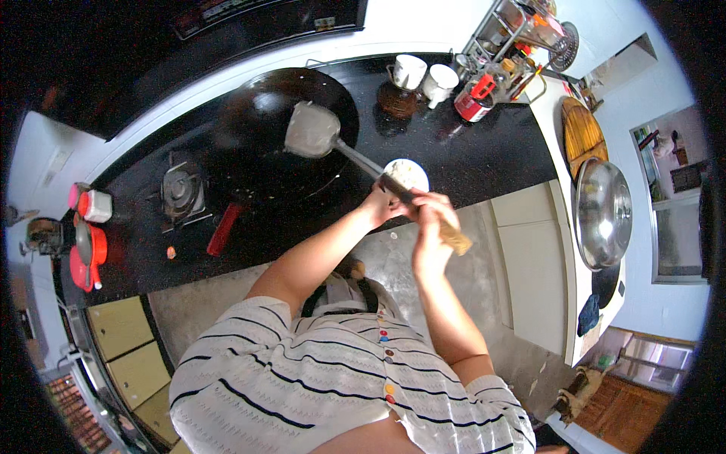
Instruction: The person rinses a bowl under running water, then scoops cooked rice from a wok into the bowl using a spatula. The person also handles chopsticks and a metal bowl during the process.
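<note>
My right hand [431, 219] is wrapped round the wooden handle of a wok spatula [312, 130]. Its wide metal blade is over the dark wok [249, 144], and its shaft slants back toward me across a small white bowl [416, 168]. Pale food lies in the bowl; its kind is too small to tell. My left hand [380, 206] grips the bowl at its near side, just beyond the counter's front edge. The spatula handle partly hides those fingers. The wok sits on the left part of the black counter, its red handle [223, 229] pointing toward me.
A bare gas burner [181, 193] is left of the wok. Two white mugs [439, 83] and a red-labelled jar [475, 98] stand at the back right, beside a metal rack [495, 38]. Red pans [85, 257] rest far left. A domed steel lid [603, 214] leans at right.
</note>
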A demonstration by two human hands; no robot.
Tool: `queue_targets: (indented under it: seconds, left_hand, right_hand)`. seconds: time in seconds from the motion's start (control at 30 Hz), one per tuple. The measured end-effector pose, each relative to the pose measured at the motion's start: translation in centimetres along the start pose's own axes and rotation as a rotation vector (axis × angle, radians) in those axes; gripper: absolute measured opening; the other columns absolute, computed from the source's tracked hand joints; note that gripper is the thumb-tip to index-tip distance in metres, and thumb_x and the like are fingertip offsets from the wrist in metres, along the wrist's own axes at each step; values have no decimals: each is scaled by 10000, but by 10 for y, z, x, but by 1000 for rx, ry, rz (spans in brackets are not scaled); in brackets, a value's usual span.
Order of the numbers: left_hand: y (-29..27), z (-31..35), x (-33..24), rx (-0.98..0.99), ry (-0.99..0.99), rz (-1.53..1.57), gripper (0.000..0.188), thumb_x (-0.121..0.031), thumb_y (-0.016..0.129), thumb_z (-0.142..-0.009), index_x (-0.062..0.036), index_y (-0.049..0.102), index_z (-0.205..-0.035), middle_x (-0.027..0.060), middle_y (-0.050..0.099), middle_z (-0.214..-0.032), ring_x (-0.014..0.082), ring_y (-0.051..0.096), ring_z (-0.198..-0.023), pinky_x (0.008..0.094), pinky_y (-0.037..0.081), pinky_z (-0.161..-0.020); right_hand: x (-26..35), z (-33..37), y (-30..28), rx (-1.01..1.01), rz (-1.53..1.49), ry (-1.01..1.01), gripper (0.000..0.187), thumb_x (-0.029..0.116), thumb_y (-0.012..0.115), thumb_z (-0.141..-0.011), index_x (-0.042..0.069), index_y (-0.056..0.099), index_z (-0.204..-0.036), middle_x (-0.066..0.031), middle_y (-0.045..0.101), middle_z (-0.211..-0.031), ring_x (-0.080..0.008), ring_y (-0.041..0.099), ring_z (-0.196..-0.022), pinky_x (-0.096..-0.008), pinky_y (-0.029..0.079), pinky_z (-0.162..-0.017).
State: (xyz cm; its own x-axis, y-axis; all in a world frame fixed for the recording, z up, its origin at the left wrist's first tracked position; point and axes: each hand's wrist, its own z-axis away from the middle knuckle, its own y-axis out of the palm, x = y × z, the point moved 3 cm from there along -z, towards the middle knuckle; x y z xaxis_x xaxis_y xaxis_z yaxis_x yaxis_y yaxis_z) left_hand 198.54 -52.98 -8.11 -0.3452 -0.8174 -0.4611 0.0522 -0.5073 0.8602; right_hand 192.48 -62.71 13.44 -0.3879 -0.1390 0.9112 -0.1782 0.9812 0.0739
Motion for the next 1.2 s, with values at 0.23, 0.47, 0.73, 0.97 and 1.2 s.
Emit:
queue_targets:
  seconds: [0.23, 0.47, 0.73, 0.97, 1.2]
  left_hand:
    - [-33, -26, 20, 11, 386, -1511, 405, -271, 616, -785, -81, 576, -1141, 105, 547, -1206, 243, 470, -1153, 368, 335, -986]
    - [-70, -71, 43, -114, 480, -1096, 364, -188, 639, -781, -82, 578, -1124, 122, 525, -1223, 280, 462, -1143, 418, 299, -1009]
    - [-22, 16, 16, -222, 284, -1046, 245, -159, 524, -812, -102, 568, -1046, 78, 611, -969, 211, 573, -906, 353, 450, -752]
    - [81, 271, -167, -791, 639, -1984, 336, -256, 666, -726, -88, 604, -1010, 117, 597, -890, 270, 563, -791, 368, 442, -787]
    - [-36, 323, -227, -686, -223, -1249, 487, -342, 733, -729, -6, 527, -1016, 130, 616, -809, 219, 622, -674, 338, 527, -558]
  right_hand:
    - [-16, 30, 7, 0, -77, 177, 92, 16, 543, -835, -12, 618, -880, -153, 589, -1019, -228, 579, -937, -329, 482, -822]
    - [-20, 21, 17, 66, -54, 154, 158, 69, 456, -913, -55, 544, -952, -186, 515, -1065, -261, 578, -918, -365, 542, -781]
    - [-74, 1, 41, -8, -206, 412, 210, 135, 489, -926, -40, 495, -1042, -159, 568, -986, -256, 630, -835, -326, 526, -791]
    - [-99, 2, 70, 35, -275, 430, 140, 54, 533, -890, -31, 538, -1001, -128, 587, -931, -203, 625, -721, -279, 541, -667]
    - [-116, 26, 85, 7, -113, 261, 135, 88, 573, -869, 4, 603, -970, -63, 612, -968, -161, 555, -929, -285, 427, -861]
